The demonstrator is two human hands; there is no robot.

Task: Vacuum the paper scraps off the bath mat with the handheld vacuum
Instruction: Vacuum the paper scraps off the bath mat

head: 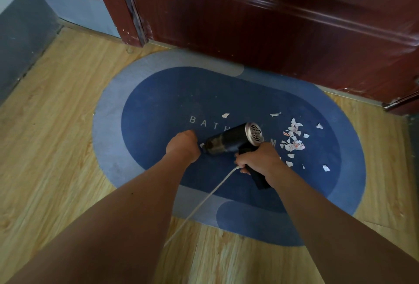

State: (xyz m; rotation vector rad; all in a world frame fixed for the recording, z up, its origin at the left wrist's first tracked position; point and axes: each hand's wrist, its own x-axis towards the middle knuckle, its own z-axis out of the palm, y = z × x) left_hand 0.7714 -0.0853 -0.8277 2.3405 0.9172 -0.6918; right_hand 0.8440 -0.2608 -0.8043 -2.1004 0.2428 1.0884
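While your right hand (258, 161) is gripping the handheld vacuum (229, 142) by its handle, fingers wrapped round, over the middle of the bath mat (158, 93), your left hand (183, 145) is resting curled by the nozzle, left of the mat's middle; whether it is holding anything cannot be told. The paper scraps (293, 138) are lying on the mat's right part.

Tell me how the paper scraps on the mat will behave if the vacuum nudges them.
The paper scraps look small, thin and torn, so probably very light and floppy, scattering rather than resisting. Some seem to curl off the bath mat, so they should lift easily. They lie as separate pieces, so a push likely spreads them.
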